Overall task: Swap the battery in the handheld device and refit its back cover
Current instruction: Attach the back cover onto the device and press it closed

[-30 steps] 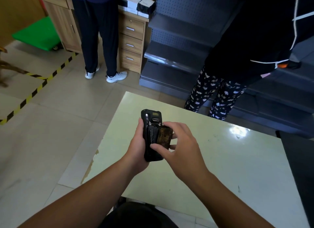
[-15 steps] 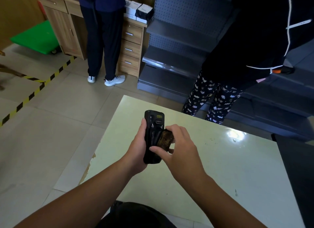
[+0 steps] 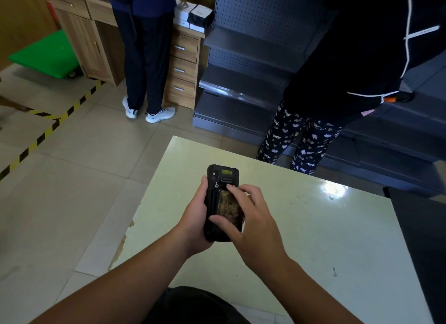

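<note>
A black handheld device [image 3: 218,179] is held upright above the pale green table [image 3: 313,227], its back facing me and the cover off. My left hand [image 3: 196,217] grips its left side and lower end. A worn brownish battery [image 3: 228,206] lies flat in the open compartment. My right hand [image 3: 251,217] rests on the battery, thumb at its lower left corner, index finger at its top edge. No back cover is visible.
A person in patterned trousers [image 3: 301,140] stands at the table's far edge. Another person [image 3: 144,58] stands by a wooden drawer unit [image 3: 183,68]. Grey metal shelving [image 3: 241,58] is behind. A dark surface [image 3: 424,239] borders the table on the right.
The battery, tilted up out of the compartment before, now lies flat in it. My right hand's fingers have spread over its top and bottom. The device has turned to face me squarely.
</note>
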A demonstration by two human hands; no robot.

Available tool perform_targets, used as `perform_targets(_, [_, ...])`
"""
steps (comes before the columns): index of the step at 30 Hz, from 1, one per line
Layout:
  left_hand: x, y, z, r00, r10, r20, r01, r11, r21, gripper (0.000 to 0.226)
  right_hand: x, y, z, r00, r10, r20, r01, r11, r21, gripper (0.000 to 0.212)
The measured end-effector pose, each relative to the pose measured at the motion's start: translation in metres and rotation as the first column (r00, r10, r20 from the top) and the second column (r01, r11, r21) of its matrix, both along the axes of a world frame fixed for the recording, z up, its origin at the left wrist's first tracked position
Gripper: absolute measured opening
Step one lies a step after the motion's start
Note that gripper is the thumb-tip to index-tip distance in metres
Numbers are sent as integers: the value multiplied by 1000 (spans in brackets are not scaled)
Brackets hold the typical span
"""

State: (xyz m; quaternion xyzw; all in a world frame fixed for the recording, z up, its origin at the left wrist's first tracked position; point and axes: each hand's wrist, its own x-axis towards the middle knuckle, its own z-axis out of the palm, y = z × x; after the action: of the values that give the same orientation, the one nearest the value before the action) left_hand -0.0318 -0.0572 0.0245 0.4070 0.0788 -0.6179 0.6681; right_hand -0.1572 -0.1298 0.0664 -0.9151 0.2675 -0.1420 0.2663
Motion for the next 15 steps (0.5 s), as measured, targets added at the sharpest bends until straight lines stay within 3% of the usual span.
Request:
perform_targets(6, [3, -4, 16, 1000, -9, -27, 8, 999, -34, 81, 6, -13, 16, 972, -13, 234, 11, 1000, 8, 63])
perform_targets(15, [8, -6, 43, 997, -61, -43, 58, 996, -65, 74, 10, -26, 33, 920, 137, 368, -125, 991, -58, 62])
